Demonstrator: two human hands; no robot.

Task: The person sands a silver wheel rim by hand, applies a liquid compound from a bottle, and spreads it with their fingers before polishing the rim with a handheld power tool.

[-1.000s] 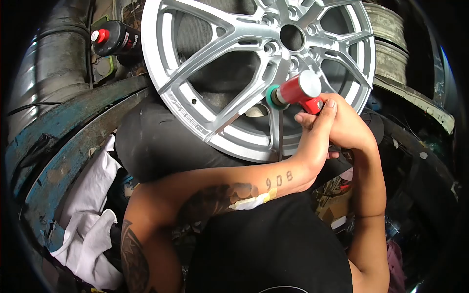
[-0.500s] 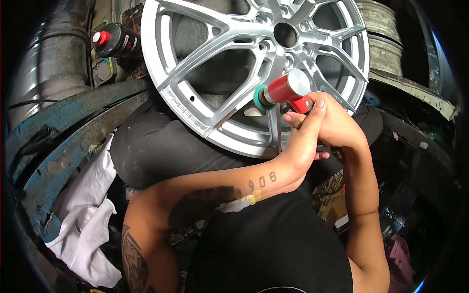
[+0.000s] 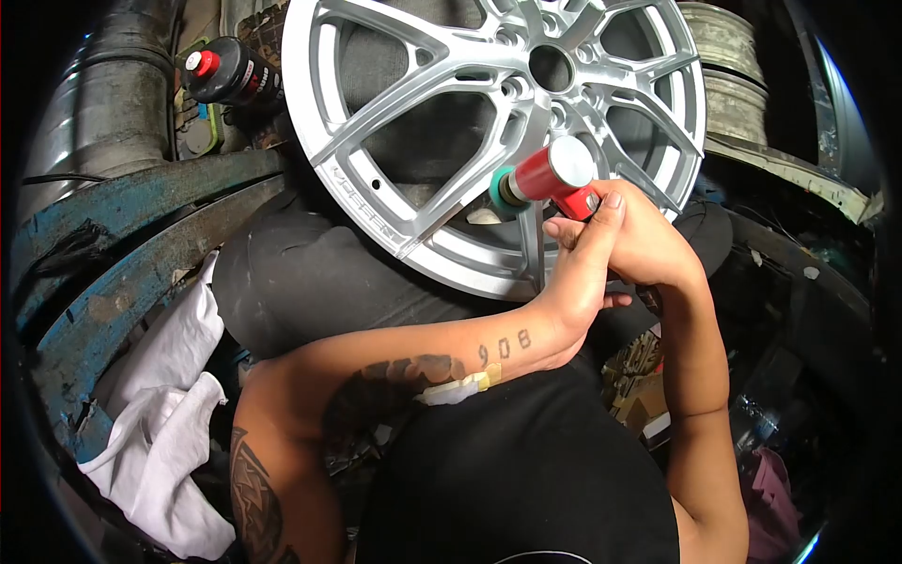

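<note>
A red mini air sander [image 3: 540,177] with a silver cap and a green round pad [image 3: 501,191] is held against a lower spoke of a silver alloy wheel [image 3: 404,226]. Around its handle my right hand [image 3: 653,235] is closed. My left hand [image 3: 581,263] overlaps the right one from below, its thumb lying beside the handle; it is closed there too, with much of its grip hidden. The wheel leans over my dark-clothed legs [image 3: 291,268], and raised lettering marks its lower left rim. A small pale piece [image 3: 484,216] shows just under the pad.
A black bottle with a red-and-white cap [image 3: 221,70] stands left of the wheel. Blue worn metal edges [image 3: 103,216] curve along the left. White cloth [image 3: 160,461] hangs at the lower left. Other metal rims [image 3: 719,61] are stacked at the right back.
The wheel, bottle and surroundings have shifted slightly in view. Both hands keep their grip, and the sander's pad stays at about the same place on the spoke.
</note>
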